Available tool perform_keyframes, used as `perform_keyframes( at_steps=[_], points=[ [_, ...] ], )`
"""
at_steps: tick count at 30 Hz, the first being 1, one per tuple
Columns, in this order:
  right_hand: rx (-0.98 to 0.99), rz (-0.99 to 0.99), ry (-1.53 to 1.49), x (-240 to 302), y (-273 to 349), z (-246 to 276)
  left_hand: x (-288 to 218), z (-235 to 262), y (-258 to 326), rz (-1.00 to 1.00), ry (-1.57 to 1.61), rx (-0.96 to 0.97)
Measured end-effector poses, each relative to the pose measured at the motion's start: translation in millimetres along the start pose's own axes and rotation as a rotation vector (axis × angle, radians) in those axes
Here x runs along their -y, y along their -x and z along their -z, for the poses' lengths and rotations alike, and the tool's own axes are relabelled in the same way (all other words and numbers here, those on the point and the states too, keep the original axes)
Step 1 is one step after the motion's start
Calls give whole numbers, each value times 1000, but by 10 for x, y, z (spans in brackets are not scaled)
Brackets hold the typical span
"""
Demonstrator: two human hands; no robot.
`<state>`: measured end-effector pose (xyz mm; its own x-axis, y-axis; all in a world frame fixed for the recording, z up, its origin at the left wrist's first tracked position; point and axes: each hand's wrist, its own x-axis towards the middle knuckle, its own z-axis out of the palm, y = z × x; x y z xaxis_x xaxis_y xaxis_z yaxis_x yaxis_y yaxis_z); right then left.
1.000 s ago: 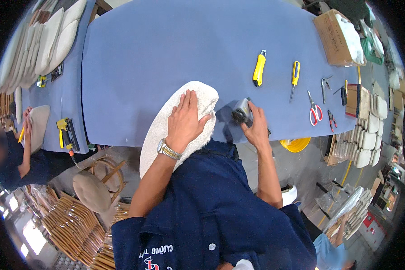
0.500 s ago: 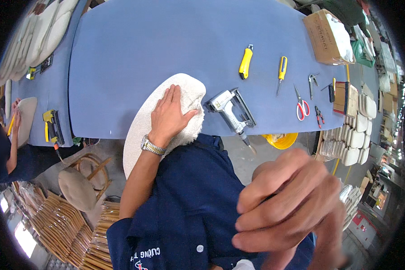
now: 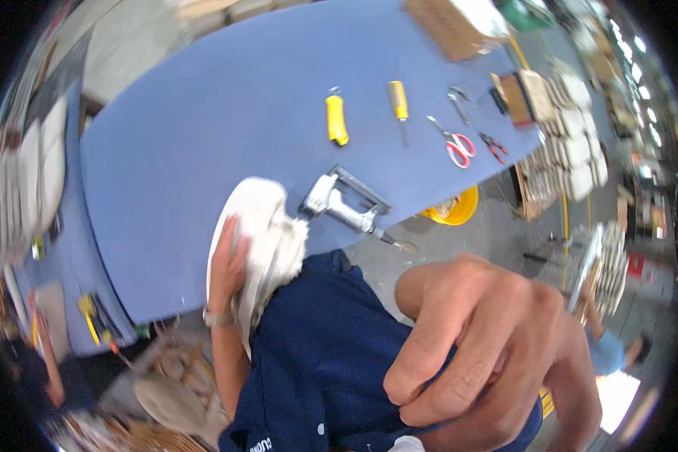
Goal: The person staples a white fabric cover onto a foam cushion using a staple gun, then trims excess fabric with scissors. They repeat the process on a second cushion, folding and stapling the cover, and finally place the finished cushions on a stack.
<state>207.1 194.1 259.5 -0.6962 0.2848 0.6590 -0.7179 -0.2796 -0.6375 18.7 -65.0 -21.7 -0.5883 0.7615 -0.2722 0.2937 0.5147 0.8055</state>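
My left hand (image 3: 229,264), with a metal-banded watch on its wrist, grips a cream fabric-covered seat pad (image 3: 260,215) along its left side. The pad leans by the table edge against my dark blue clothing, with its ragged fabric edge toward the right. Close to the camera, my right hand (image 3: 474,346) is raised with curled fingers; whatever they may hold is hidden. A silver staple gun (image 3: 346,205) with an air hose fitting lies on the blue table (image 3: 203,113), just right of the pad.
On the table lie a yellow utility knife (image 3: 337,120), yellow-handled screwdriver (image 3: 398,102), red-handled scissors (image 3: 453,143) and red-handled pliers (image 3: 494,148). A cardboard box (image 3: 456,30) stands far right. A yellow bucket (image 3: 459,207) is below the edge. Co-workers are at left and right.
The view has turned, shifting the table tools left. My left hand has gone from lying flat on the pad to gripping its side, and the pad is tipped. My right hand stays raised and curled.
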Motion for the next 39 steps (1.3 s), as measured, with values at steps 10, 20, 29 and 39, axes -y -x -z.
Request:
perform_keyframes(
  at_steps=[10, 20, 29, 39],
  points=[
    [-161, -646, 867, -2105, 1299, 16, 419, 278, -201, -7, 220, 304],
    [-777, -956, 768, -2644, 1772, -962, 703, 421, -386, -5, 467, 592],
    [-1230, -699, 802, -3014, 1954, -1413, 365, 562, -370, -215, 369, 784],
    [-1179, -1025, 897, -3028, 1359, -1271, 795, 687, -636, 35, 569, 882]
  ],
)
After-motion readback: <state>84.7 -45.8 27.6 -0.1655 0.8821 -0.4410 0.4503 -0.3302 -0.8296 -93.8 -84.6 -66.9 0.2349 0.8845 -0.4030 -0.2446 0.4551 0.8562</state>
